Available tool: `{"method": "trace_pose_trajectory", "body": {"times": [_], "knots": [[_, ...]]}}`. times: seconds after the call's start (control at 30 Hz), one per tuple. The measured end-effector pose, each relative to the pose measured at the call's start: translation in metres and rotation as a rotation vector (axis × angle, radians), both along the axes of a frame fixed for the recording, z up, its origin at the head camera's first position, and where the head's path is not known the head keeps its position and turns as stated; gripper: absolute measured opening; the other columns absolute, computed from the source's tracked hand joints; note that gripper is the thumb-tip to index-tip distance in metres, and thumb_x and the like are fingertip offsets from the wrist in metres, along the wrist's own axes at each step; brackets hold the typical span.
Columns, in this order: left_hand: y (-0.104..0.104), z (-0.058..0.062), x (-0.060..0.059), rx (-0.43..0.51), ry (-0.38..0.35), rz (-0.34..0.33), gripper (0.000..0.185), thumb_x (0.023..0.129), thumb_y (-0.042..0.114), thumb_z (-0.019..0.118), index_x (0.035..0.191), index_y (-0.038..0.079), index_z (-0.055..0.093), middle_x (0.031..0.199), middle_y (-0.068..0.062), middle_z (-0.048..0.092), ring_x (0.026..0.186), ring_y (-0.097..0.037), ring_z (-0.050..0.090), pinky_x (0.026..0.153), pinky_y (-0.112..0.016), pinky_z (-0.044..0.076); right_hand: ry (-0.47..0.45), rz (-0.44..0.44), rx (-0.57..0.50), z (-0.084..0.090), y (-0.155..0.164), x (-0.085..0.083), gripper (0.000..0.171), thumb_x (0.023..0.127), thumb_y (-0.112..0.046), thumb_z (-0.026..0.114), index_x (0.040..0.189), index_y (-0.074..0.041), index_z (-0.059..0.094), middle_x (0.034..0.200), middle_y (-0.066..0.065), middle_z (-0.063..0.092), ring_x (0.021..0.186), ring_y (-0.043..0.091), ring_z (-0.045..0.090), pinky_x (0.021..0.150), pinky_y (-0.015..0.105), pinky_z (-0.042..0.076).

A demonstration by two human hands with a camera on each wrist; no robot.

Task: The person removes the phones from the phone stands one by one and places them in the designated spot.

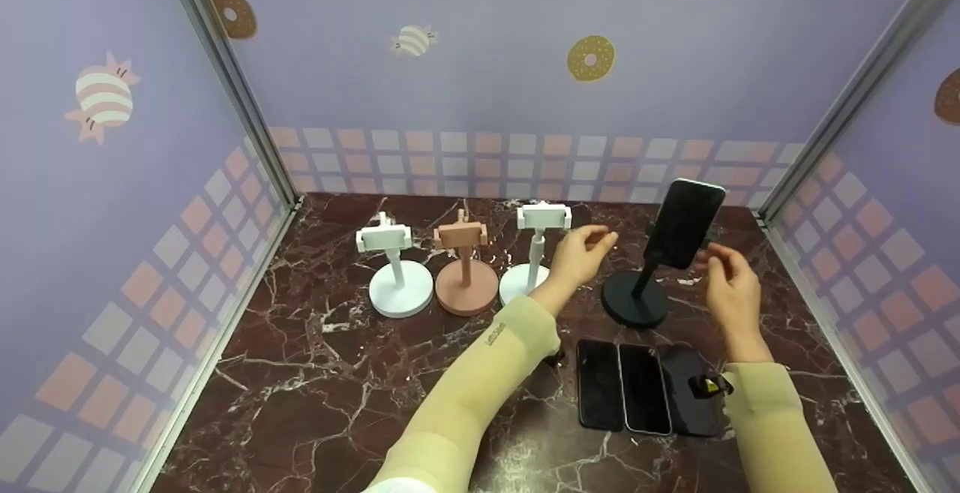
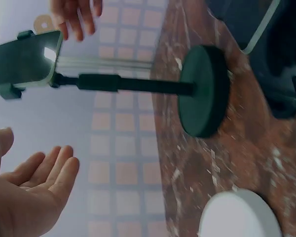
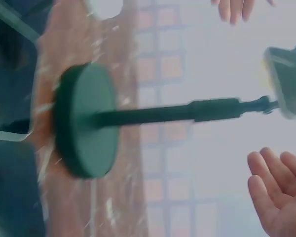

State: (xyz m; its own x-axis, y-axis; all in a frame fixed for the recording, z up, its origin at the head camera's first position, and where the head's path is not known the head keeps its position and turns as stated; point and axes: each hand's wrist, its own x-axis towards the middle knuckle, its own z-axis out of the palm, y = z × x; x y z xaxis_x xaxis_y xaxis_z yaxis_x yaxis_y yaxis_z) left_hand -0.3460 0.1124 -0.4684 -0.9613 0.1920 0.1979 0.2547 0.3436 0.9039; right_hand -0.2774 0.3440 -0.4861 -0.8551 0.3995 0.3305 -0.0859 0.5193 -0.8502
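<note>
A black phone stand (image 1: 636,299) rises from the marble table (image 1: 337,388) with a dark phone (image 1: 684,223) clamped in its holder. My left hand (image 1: 585,251) hovers just left of the phone, fingers relaxed, holding nothing. To the phone's right my right hand (image 1: 729,277) is equally free, with its fingers loosely spread. In the left wrist view the stand (image 2: 202,90) and phone (image 2: 24,58) lie between my left palm (image 2: 34,187) and the right hand's fingers (image 2: 76,15). The right wrist view shows the stand (image 3: 86,121) and my right palm (image 3: 278,190).
Two white stands (image 1: 400,268) (image 1: 534,253) and a pink stand (image 1: 465,264) line up to the left, all without phones. Three dark phones (image 1: 645,388) lie flat side by side near the front. Patterned walls close in the left, back and right.
</note>
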Motion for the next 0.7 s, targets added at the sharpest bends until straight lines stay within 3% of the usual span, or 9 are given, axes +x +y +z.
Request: {"method": "trace_pose_trajectory", "body": {"times": [0.13, 0.3, 0.37, 0.47, 0.6, 0.7], "knots": [[0.015, 0.014, 0.0, 0.134, -0.003, -0.048, 0.041, 0.102, 0.026, 0.066, 0.136, 0.002, 0.065, 0.131, -0.013, 0.072, 0.118, -0.025, 0.071, 0.096, -0.021, 0.057, 0.053, 0.008, -0.129, 0.015, -0.005, -0.002, 0.04, 0.111, -0.021, 0.044, 0.145, -0.006, 0.057, 0.131, 0.015, 0.065, 0.09, -0.015, 0.059, 0.076, 0.006, 0.049], [0.027, 0.028, 0.001, 0.196, 0.002, -0.093, 0.046, 0.101, 0.02, 0.068, 0.141, -0.001, 0.059, 0.137, -0.017, 0.068, 0.125, -0.029, 0.067, 0.099, -0.019, 0.055, 0.069, 0.05, -0.129, 0.024, -0.009, -0.007, 0.042, 0.111, -0.018, 0.044, 0.15, -0.002, 0.051, 0.145, 0.021, 0.058, 0.098, -0.011, 0.056, 0.083, 0.003, 0.047], [0.031, 0.031, 0.001, 0.195, 0.002, -0.106, 0.048, 0.101, 0.019, 0.068, 0.143, -0.001, 0.057, 0.139, -0.017, 0.066, 0.128, -0.028, 0.066, 0.1, -0.018, 0.054, 0.08, 0.057, -0.145, 0.025, -0.011, -0.008, 0.042, 0.111, -0.019, 0.045, 0.149, -0.003, 0.052, 0.145, 0.017, 0.059, 0.099, -0.01, 0.057, 0.084, 0.003, 0.048], [0.034, 0.033, 0.0, 0.182, 0.001, -0.128, 0.048, 0.102, 0.019, 0.066, 0.145, 0.0, 0.056, 0.14, -0.014, 0.066, 0.128, -0.025, 0.065, 0.101, -0.016, 0.052, 0.106, 0.056, -0.172, 0.025, -0.013, -0.008, 0.041, 0.11, -0.02, 0.049, 0.146, -0.004, 0.056, 0.129, -0.001, 0.066, 0.099, -0.011, 0.059, 0.084, 0.005, 0.049], [0.036, 0.034, -0.001, 0.155, 0.008, -0.183, 0.045, 0.103, 0.017, 0.064, 0.145, 0.002, 0.056, 0.139, -0.012, 0.067, 0.126, -0.024, 0.067, 0.1, -0.015, 0.052, 0.15, 0.06, -0.194, 0.023, -0.012, -0.01, 0.037, 0.108, -0.017, 0.054, 0.14, -0.001, 0.061, 0.105, -0.029, 0.064, 0.095, -0.01, 0.062, 0.08, 0.007, 0.051], [0.038, 0.035, -0.002, 0.112, 0.029, -0.211, 0.043, 0.103, 0.017, 0.063, 0.144, 0.004, 0.059, 0.138, -0.011, 0.068, 0.124, -0.023, 0.068, 0.099, -0.014, 0.052, 0.179, 0.075, -0.226, 0.021, -0.011, -0.011, 0.035, 0.106, -0.014, 0.056, 0.137, 0.002, 0.063, 0.097, -0.032, 0.064, 0.092, -0.008, 0.063, 0.078, 0.008, 0.051]]}}
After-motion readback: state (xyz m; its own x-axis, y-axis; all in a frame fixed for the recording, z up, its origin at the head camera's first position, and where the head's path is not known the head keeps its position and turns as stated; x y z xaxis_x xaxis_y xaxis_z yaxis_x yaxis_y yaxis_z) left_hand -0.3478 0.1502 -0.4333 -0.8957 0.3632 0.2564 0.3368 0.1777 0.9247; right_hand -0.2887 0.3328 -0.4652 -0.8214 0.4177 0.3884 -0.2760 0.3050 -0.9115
